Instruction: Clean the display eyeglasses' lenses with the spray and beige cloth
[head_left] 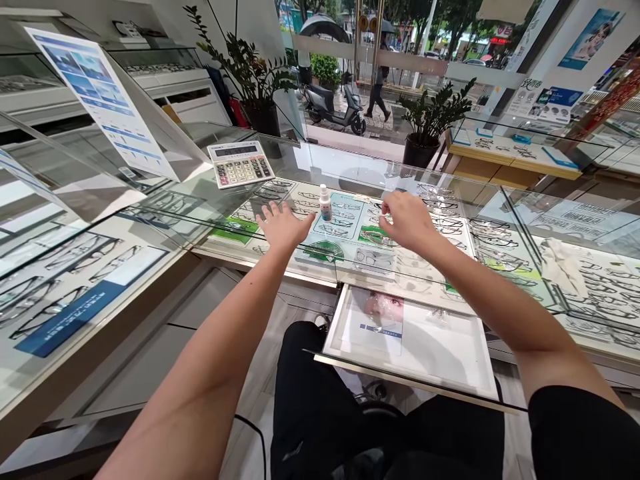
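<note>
My left hand hovers over or rests on the glass display counter, its fingers spread and nothing in it. Just right of its thumb stands a small white spray bottle, upright and apart from both hands. On the bottle's other side is my right hand, fingers loosely bent and the thumb apart from them; no object shows in it. Under the glass lie rows of eyeglasses and green cards. Whether either palm touches the glass, I cannot tell.
A calculator and a tilted sign board stand at the left. An open drawer juts out above my lap, holding a printed sheet. Crumpled white cloth or paper lies at the right. Potted plants stand behind.
</note>
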A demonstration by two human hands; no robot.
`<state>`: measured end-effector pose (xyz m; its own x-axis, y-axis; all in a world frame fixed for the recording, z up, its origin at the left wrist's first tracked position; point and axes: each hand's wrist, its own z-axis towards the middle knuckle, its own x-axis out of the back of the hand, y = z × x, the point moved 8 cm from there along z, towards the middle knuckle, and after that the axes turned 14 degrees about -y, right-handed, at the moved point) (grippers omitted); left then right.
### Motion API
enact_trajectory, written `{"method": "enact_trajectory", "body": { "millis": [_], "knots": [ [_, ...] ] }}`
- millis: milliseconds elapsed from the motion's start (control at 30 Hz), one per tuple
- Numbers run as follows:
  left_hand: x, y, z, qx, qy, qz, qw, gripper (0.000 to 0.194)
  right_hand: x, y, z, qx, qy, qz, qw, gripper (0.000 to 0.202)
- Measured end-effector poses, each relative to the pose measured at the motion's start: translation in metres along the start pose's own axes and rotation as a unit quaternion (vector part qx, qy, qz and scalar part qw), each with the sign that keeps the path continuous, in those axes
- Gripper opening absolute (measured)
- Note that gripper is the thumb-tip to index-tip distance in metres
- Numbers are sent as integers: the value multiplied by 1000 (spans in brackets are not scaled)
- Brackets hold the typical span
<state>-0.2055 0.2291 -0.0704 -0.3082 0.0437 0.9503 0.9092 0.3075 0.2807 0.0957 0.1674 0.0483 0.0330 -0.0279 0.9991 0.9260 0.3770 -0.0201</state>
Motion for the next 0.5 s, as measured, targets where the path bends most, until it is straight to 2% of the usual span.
{"method": "enact_trajectory", "body": {
  "millis": [67, 133, 200, 267, 333, 400, 500],
  "knots": [
    [-1, 0, 1, 2, -2, 4, 1000, 114, 20, -32, -26, 41, -14, 60, 997, 15],
    [-1, -1, 1, 4, -1, 8, 1000, 114, 20, -67, -55, 96, -66, 111, 987, 15],
    [-1, -1, 2, 5, -1, 10, 1000, 114, -7, -102, -83, 164, -159, 125, 965, 19],
    [-1, -1, 2, 6, -5, 8, 1000, 114, -49, -124, -104, 217, -233, 117, 941, 17],
    [-1, -1, 1, 6, -10, 4, 1000, 113, -102, -122, -109, 192, -312, 104, 925, 13],
    [-1, -1, 0, 7, -12, 3, 1000, 113, -143, -102, -97, 143, -331, 96, 928, 15],
    [0, 0, -1, 8, -15, 7, 1000, 113, -178, -56, -58, 61, -317, 87, 942, 20]
  ]
}}
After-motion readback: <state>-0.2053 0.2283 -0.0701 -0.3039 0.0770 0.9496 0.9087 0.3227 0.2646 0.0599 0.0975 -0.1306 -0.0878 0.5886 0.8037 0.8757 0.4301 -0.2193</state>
